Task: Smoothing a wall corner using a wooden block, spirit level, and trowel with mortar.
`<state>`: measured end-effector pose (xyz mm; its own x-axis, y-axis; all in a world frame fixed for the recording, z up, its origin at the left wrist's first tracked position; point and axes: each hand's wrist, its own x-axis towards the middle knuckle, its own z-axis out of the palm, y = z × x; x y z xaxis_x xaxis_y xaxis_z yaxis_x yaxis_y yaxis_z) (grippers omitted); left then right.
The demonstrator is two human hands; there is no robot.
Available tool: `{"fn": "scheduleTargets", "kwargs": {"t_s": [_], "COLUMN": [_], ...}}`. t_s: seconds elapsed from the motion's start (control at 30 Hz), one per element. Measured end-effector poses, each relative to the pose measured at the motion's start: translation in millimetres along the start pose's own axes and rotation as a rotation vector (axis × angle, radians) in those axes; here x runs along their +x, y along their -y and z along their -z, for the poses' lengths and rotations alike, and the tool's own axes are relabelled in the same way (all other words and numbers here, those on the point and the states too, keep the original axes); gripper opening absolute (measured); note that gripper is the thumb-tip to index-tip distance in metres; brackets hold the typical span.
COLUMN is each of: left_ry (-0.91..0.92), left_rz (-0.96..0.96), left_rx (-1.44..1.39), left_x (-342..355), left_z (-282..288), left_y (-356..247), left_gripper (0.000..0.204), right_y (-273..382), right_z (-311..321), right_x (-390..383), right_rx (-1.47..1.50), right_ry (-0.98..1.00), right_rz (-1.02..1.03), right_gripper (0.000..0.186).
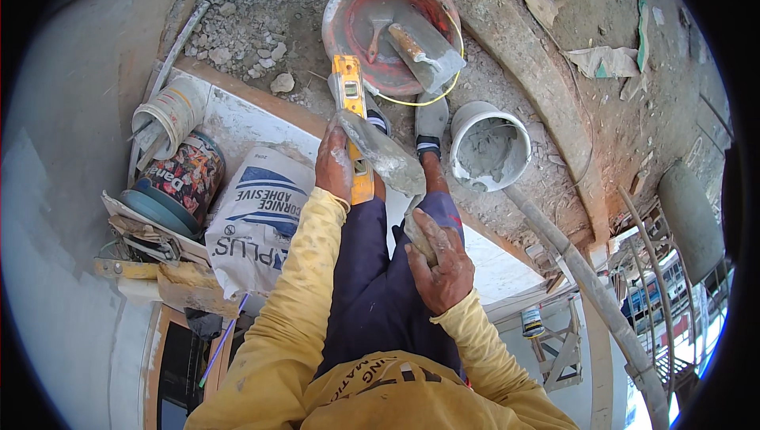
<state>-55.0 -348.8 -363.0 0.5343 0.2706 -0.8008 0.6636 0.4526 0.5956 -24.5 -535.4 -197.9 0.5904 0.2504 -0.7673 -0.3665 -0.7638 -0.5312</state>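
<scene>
My left hand [334,161] is closed round a yellow spirit level [348,85], which stands lengthwise in front of my left knee. In my right hand [443,264] is the handle of a trowel [384,157]. Its grey, mortar-smeared blade reaches up and left across the level, close to my left fingers; whether it touches the level I cannot tell. Beyond my feet lies a wide red basin [336,14] with a paintbrush [377,38] and a wooden-handled plastering trowel [419,50] in it. A white bucket [461,162] of wet grey mortar [487,149] stands right of my feet.
At left are a white bag [257,208], a dark bucket with a colourful label [184,180] and a white bucket holding tools [176,105]. A long pole [570,260] slants down on the right. Timber [530,74] and rubble [253,42] lie on the ground.
</scene>
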Motion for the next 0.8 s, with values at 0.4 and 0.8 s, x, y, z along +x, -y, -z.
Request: {"fn": "scheduleTargets", "kwargs": {"t_s": [0.4,0.8], "left_ry": [0.008,-0.037], "left_rz": [0.043,0.0], "left_rx": [-0.147,-0.033], "left_x": [-1,-6], "left_z": [12,3], "left_y": [24,11], "left_gripper": [0.05,0.055], "right_y": [-4,-9], "right_z": [-2,-9], "right_x": [-4,-6], "right_rx": [-0.022,-0.05], "right_ry": [0.011,-0.028], "right_rz": [0.006,0.027], "right_gripper": [0.053,0.054]}}
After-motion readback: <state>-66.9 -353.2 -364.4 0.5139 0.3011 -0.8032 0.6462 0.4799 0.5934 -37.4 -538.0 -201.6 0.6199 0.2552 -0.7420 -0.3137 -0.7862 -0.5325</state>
